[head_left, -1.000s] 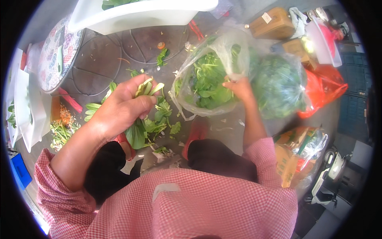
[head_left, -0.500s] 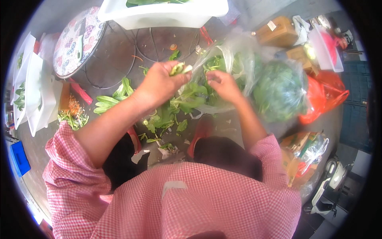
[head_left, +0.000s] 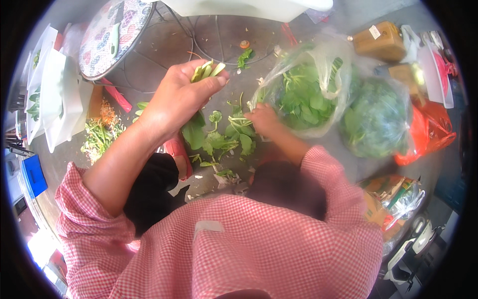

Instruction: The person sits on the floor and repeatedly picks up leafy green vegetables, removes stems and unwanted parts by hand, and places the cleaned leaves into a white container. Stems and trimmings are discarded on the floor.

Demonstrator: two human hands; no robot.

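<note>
Head view — a person's left hand (head_left: 184,92) curls closed around a bunch of leafy greens (head_left: 207,72), pale stems poking above the fingers. The right hand (head_left: 265,121), fingers bent, is at the left side of a clear plastic bag (head_left: 324,74) filled with greens — whether it grips anything is unclear. Loose leaves (head_left: 219,143) litter the floor (head_left: 234,83) beside a red shoe (head_left: 183,162).
</note>
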